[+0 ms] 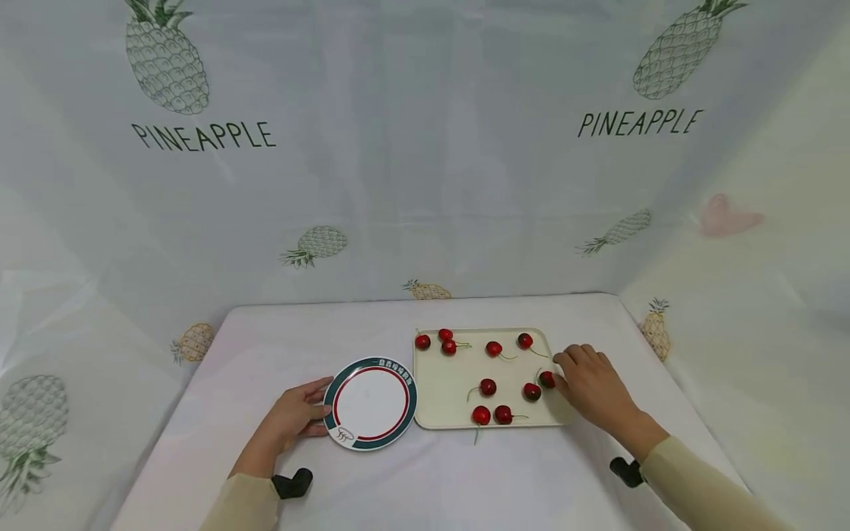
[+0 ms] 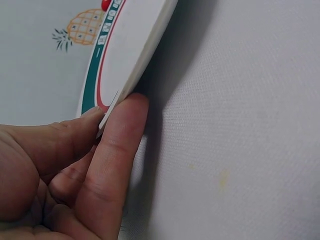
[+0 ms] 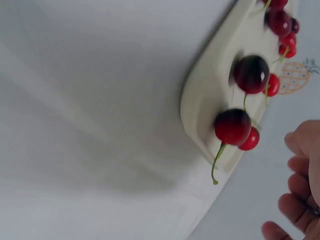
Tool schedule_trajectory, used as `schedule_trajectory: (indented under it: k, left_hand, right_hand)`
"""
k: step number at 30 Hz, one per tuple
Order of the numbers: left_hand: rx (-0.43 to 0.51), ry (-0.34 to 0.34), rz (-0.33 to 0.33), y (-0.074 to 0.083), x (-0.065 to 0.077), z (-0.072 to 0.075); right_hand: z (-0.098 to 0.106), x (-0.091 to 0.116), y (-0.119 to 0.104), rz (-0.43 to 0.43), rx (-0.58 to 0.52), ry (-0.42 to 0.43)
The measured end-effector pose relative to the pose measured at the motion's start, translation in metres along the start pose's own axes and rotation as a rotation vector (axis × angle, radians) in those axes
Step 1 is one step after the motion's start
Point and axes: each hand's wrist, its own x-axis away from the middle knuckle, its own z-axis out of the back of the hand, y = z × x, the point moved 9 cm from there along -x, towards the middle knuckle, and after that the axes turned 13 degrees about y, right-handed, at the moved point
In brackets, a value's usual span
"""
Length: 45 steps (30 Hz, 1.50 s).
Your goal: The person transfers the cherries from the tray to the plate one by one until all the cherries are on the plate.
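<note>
My left hand (image 1: 295, 413) pinches the left rim of a round white plate (image 1: 370, 404) with a green border and a red ring. In the left wrist view, the thumb lies on top of the rim and a finger (image 2: 117, 145) supports it from underneath; the plate looks tilted there. A cream rectangular tray (image 1: 443, 391) bears several dark red cherries (image 1: 502, 414) with green stems. Beside its right edge hovers my right hand (image 1: 594, 387), nearest to a cherry (image 1: 547, 379). Its fingers hang loosely curled in the right wrist view, apart from the closest cherry (image 3: 233, 127), whose stem hangs over the rim.
Plate and tray lie side by side on a white-covered table (image 1: 285, 332). A cloth backdrop (image 1: 425, 147) with pineapple prints rises behind the table and along its sides. One cherry's (image 1: 481, 415) stem sticks out over the tray's front edge.
</note>
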Motion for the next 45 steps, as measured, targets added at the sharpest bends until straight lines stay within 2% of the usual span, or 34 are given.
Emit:
schedule_trajectory:
  k: [4,8,12,20,28,39,45]
  left_hand:
    - [0.012,0.003,0.000,-0.001,0.002,0.001]
    - [0.024,0.006,-0.005,-0.001,0.003,0.001]
    - [0.020,0.016,-0.016,-0.001,0.004,0.004]
    - [0.019,0.045,-0.021,-0.001,0.004,0.013]
    - [0.027,0.060,-0.025,-0.004,0.003,0.017]
    - [0.043,0.043,-0.031,-0.006,0.002,0.016]
    - [0.052,0.044,-0.025,-0.007,0.003,0.017]
  right_hand:
    - [-0.020,-0.011,0.001,0.068,-0.003,-0.068]
    - [-0.037,-0.010,0.004,0.083,-0.019,-0.142]
    - [-0.045,-0.008,0.006,0.095,-0.020,-0.170]
    - [-0.050,-0.014,0.003,0.123,-0.016,-0.174]
    - [-0.049,-0.017,-0.006,0.187,0.006,-0.149]
    - [-0.050,-0.016,-0.001,0.168,0.014,-0.188]
    - [-0.049,-0.015,-0.001,0.190,0.013,-0.167]
